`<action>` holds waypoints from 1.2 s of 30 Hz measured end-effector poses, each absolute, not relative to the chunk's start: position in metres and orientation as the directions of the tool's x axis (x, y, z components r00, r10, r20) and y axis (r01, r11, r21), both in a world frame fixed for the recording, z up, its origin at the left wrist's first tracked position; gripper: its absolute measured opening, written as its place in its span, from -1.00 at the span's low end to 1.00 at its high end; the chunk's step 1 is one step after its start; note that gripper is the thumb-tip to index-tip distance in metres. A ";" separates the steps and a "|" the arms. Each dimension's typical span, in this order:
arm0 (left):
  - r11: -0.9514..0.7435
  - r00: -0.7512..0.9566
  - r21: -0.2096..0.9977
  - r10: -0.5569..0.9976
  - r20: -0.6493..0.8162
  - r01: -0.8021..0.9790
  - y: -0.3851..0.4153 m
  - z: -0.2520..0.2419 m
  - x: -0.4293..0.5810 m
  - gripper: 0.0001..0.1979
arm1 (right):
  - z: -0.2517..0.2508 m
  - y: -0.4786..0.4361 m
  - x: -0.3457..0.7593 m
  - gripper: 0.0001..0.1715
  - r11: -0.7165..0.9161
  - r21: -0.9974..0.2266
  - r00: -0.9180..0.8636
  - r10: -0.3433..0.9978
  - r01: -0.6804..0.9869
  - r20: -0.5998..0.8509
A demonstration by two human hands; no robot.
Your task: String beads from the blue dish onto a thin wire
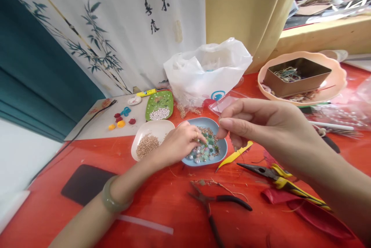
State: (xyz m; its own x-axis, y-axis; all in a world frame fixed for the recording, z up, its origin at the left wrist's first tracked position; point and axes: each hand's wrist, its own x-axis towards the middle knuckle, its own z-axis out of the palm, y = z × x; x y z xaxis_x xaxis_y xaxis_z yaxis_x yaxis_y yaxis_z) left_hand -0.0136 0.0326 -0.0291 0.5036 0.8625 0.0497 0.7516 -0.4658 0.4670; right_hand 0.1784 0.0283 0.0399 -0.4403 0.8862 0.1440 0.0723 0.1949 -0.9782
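Observation:
My left hand (pixel 182 141), with a jade-green bangle (pixel 111 197) on its wrist, reaches into a blue dish (pixel 223 151). Its fingers are apart and bent down among green, white and gold beads (pixel 207 151), touching them. To the right of the dish, my right hand (pixel 246 122) is raised above the table. Thumb and forefinger are pinched together; whatever is between them is too fine to make out. Below it lie yellow tweezers (pixel 234 156) and long-nose pliers (pixel 261 170) with yellow-black handles. Black-handled cutting pliers (pixel 207 201) rest nearer me, beside a small beaded strand (pixel 203 182).
A cream dish (pixel 135 147) of gold beads and a green tray (pixel 149 105) of white beads stand at the left. Behind are a white plastic bag (pixel 203 74) and a pink basin (pixel 342 74) holding a box. A dark flat object (pixel 84 182) lies front left.

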 end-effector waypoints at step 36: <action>0.073 0.127 0.995 0.989 -0.081 0.071 0.030 -0.018 -0.016 -0.86 | 0.042 0.028 0.176 -0.82 0.152 -0.978 -0.470 0.880 0.143 0.068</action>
State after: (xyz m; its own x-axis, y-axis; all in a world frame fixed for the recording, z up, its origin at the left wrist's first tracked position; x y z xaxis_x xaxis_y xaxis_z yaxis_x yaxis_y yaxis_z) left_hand -0.0164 0.0303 -0.0181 0.1269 0.9886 -0.0814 0.0709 0.0728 0.9948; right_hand 0.1755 0.0280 0.0423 -0.4704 0.8798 0.0682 0.1425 0.1521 -0.9780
